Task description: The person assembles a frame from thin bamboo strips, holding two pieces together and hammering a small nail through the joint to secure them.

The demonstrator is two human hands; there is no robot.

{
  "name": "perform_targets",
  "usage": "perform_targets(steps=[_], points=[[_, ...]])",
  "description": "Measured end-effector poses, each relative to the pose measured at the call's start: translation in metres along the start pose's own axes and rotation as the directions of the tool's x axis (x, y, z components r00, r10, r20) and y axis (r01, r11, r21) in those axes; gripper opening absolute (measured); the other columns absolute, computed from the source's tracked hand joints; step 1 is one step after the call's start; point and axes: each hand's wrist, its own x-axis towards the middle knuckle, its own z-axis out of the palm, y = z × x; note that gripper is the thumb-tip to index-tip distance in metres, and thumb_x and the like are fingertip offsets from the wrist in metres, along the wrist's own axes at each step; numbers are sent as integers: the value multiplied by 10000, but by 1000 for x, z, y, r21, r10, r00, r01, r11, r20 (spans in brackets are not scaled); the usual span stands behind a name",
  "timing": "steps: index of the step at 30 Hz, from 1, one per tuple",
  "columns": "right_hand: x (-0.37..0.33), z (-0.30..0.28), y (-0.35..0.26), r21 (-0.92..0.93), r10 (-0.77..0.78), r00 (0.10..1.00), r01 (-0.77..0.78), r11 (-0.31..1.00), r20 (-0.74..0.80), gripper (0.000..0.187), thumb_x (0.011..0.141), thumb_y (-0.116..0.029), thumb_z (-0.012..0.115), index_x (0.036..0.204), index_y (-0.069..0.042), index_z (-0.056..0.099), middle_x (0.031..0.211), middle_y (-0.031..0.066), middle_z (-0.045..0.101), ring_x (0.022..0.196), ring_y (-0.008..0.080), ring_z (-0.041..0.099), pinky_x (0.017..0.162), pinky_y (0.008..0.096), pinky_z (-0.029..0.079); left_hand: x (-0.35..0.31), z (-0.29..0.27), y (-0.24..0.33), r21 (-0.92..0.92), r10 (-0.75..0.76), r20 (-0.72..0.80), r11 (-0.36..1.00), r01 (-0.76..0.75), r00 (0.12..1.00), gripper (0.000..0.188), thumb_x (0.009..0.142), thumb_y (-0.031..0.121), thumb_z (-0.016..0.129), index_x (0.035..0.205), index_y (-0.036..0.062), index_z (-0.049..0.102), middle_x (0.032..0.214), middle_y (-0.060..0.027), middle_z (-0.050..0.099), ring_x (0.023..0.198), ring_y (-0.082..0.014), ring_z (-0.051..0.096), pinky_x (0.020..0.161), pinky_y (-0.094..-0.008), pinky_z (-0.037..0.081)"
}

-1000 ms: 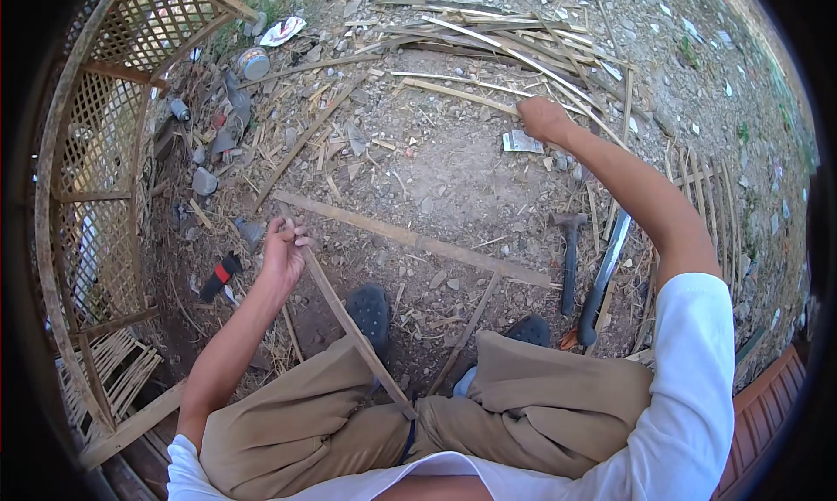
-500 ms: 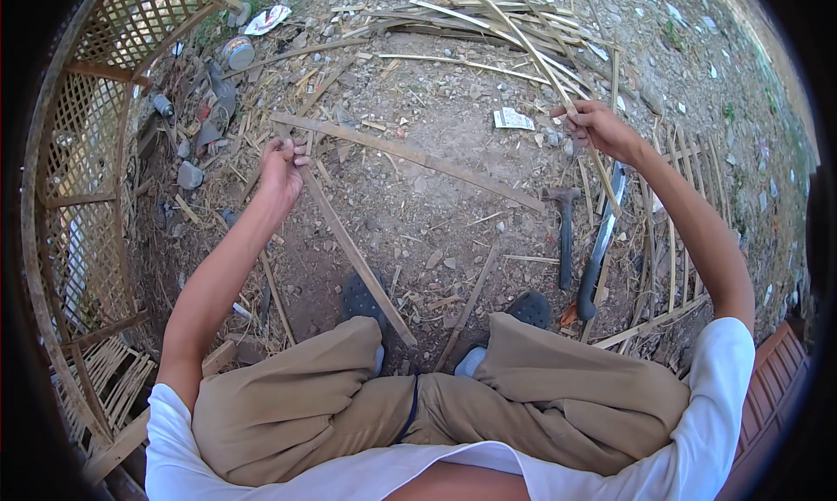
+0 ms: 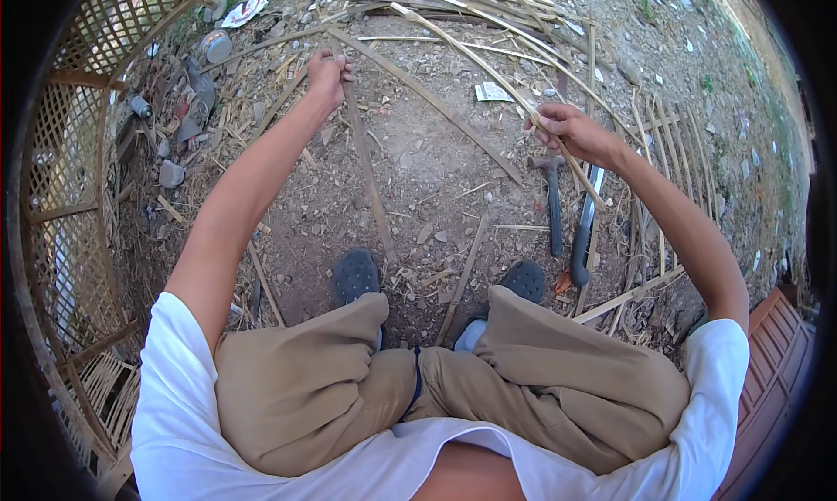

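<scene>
My left hand [image 3: 329,75] is closed around the upper part of a flat wooden strip [image 3: 368,165], which slants down toward my left shoe. A second flat strip [image 3: 436,104] runs from just beyond those fingers to the ground near the hammer; I cannot tell whether the hand grips it too. On the right, a long pale bamboo strip [image 3: 471,54] is pinched in my right hand [image 3: 571,133], its far end pointing up and left. Below that hand lie a hammer [image 3: 554,209] with a dark handle and a long-bladed machete [image 3: 582,239].
Several long strips [image 3: 488,4] are heaped at the far side. A lattice panel [image 3: 65,152] stands at the left. More strips [image 3: 676,152] lie crossed at the right. A white printed paper [image 3: 493,91] and a tub [image 3: 216,46] rest on the littered dirt.
My left hand has moved forward and right, carrying its strip; the second strip's far end has swung forward. In my right hand, the pale strip has tilted further left.
</scene>
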Motion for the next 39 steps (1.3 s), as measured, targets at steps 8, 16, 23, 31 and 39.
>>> perform_targets(steps=[8,16,23,31,39], points=[[13,34,7,-289,-58,994,83,954,94,239,1020,0,645,1255,-13,687,960,15,681,890,108,604,777,308,477,23,0,20,778,297,433,353,-520,851,424,1108,268,700,1482,85,620,1345,-168,708,1252,-305,720,995,-423,606],[26,103,52,-666,-242,958,282,691,154,333,972,11,690,1304,28,673,1166,247,736,1102,444,708,991,530,543,-136,-36,47,734,-332,679,279,-620,654,355,1072,337,727,1301,66,735,1193,-98,791,1160,-249,741,1044,-430,573],[33,138,110,-697,-268,933,359,621,242,355,929,37,705,1274,18,625,1287,249,625,1274,484,616,1096,544,535,-221,-89,-23,806,-525,585,288,-518,618,204,944,29,804,1134,9,731,1038,-124,775,1018,-278,754,898,-467,583],[26,87,114,-803,-308,943,279,526,126,360,884,29,781,1208,-1,625,1226,230,640,1203,466,657,1033,543,547,-248,-129,-77,846,-433,518,385,-368,738,137,897,-64,793,1013,-16,738,944,-136,761,897,-266,744,826,-421,571],[23,65,131,-707,-61,998,25,706,-25,362,872,-3,850,1151,53,627,1018,216,736,970,417,749,873,499,593,-243,-119,-69,891,-522,448,330,-312,726,326,905,-23,832,1157,2,626,926,-130,768,878,-268,753,803,-425,577]])
